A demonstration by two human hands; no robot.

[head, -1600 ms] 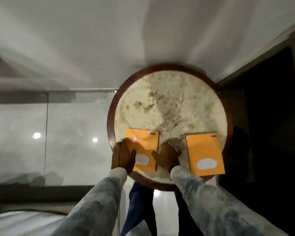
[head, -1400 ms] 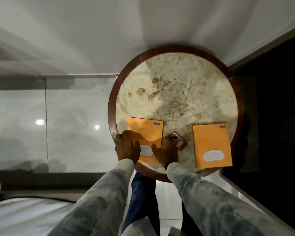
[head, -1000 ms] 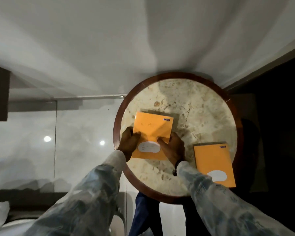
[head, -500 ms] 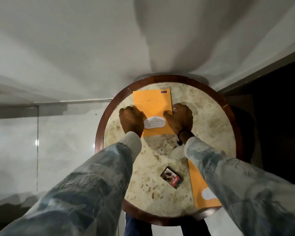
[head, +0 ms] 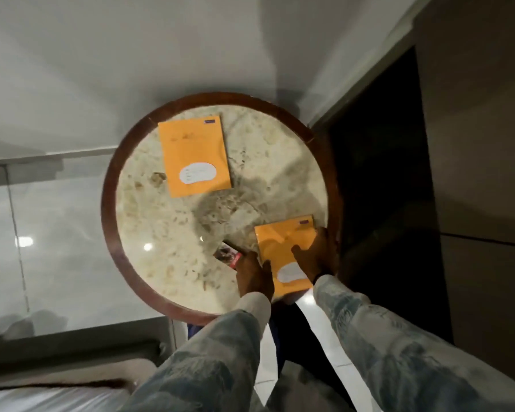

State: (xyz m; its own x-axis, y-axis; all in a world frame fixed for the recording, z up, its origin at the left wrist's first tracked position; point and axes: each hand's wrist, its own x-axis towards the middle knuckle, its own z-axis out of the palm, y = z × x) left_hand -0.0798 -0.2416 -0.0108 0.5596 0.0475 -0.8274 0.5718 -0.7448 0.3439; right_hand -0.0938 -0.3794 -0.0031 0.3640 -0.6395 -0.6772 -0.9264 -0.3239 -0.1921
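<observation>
Near notebook (head: pixel 280 245) is pinned at the near-right rim of the round table (head: pixel 109 203), with left hand (head: pixel 254 278) and right hand (head: pixel 317 257) spread flat on its edges. Small packet (head: pixel 227 253) is crowded by the left hand; far notebook (head: pixel 194 156) is seen well apart.

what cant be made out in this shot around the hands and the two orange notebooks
Head view only.
Far orange notebook: label writing too small and blurred.
Near orange notebook: side edges and part of its label covered by the left hand and right hand; whether their fingers curl under it is hidden.
Small packet: near end behind the left hand, print blurred.
Table: near rim hidden by the sleeves.
</observation>
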